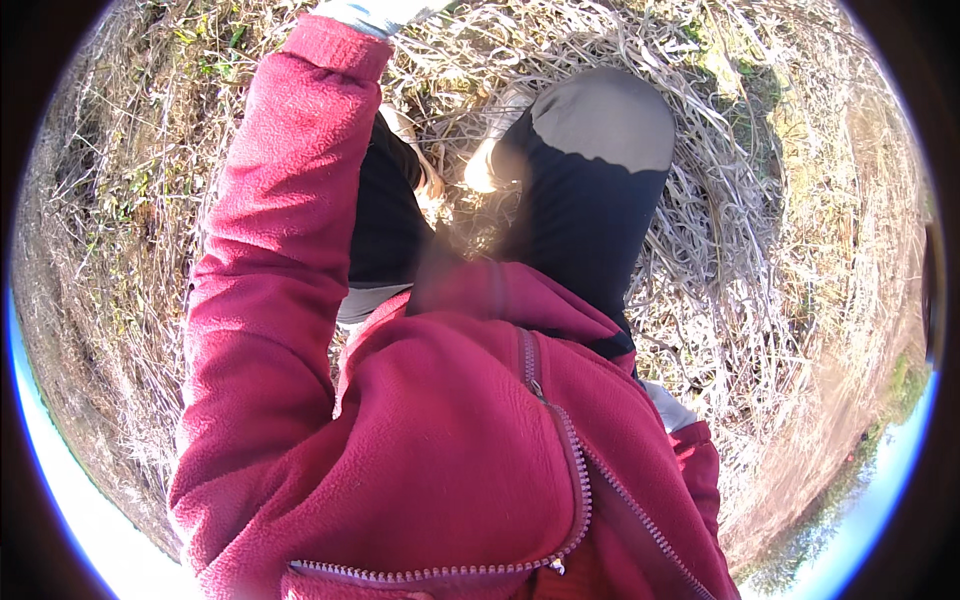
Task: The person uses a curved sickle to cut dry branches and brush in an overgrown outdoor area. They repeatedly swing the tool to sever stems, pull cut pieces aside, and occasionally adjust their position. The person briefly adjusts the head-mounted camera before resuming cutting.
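My left arm, in a red fleece sleeve (pixel 285 187), stretches forward to the top of the view. A pale glove covers my left hand (pixel 375 13), which the top edge cuts off, so its fingers and anything in them are out of sight. Down at my right hip, my right hand (pixel 670 407) shows only as a bit of light glove between jacket and cuff. The open-zipped fleece jacket (pixel 450 435) hides part of it. Dry grass (pixel 720 247) lies flattened around my bent legs.
My dark-trousered right knee (pixel 607 120) juts forward, its top sunlit. Light-coloured shoes (pixel 482 165) stand in the grass between my legs. Standing dry stalks with some green leaves (pixel 139 180) spread at the left. Shrubs (pixel 795 532) and sky border the lower right.
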